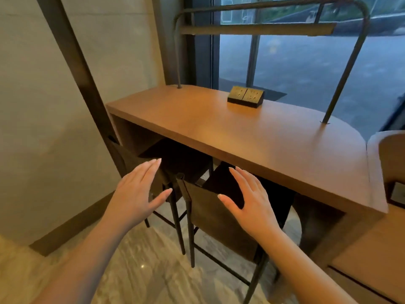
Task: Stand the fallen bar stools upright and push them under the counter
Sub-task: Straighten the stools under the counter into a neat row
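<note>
Two dark bar stools stand upright side by side, their seats tucked under the front edge of the wooden counter (252,137). The left stool (175,159) has a brown backrest and thin black legs. The right stool (210,213) shows its brown backrest towards me. My left hand (138,191) is held flat with straight fingers over the left stool's backrest. My right hand (247,198) is spread flat over the right stool's backrest. Neither hand grips anything; whether they touch the backrests I cannot tell.
A black socket box (245,96) sits on the counter under a curved metal lamp frame (271,29). A wall and dark slanted post (72,62) stand at the left, windows behind. A lower bench (372,249) and another chair (392,156) are at right. The floor is marbled stone.
</note>
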Action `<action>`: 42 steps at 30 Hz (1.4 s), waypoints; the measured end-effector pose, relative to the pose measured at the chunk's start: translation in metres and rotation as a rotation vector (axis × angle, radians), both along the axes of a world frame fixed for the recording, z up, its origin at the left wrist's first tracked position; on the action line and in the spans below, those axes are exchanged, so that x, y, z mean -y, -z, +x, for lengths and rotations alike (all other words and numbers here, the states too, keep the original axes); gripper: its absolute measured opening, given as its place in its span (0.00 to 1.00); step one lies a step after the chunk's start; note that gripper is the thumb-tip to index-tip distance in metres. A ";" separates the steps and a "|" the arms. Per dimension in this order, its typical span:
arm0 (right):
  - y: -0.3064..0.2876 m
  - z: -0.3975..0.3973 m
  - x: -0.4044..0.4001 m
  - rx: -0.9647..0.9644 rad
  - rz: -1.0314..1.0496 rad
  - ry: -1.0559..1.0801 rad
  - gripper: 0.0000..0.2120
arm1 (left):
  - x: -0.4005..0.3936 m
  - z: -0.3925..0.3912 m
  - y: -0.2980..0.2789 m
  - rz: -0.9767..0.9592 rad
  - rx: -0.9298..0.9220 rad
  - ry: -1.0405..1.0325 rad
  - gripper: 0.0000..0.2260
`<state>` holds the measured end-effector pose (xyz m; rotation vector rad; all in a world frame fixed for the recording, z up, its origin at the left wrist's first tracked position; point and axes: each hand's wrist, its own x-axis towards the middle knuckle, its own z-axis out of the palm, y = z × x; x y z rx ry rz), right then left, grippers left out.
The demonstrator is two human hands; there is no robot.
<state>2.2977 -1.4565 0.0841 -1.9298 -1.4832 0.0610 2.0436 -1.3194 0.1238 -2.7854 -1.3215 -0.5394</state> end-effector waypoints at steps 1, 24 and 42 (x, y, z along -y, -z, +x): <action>0.003 -0.011 -0.011 -0.004 -0.009 0.040 0.35 | -0.019 -0.009 0.005 -0.006 -0.003 0.035 0.37; 0.048 -0.077 -0.195 -0.122 -0.103 0.343 0.33 | -0.282 -0.022 0.055 -0.060 -0.086 0.447 0.37; 0.118 -0.114 -0.266 0.088 -0.510 0.453 0.32 | -0.374 0.045 0.127 -0.314 -0.583 0.621 0.22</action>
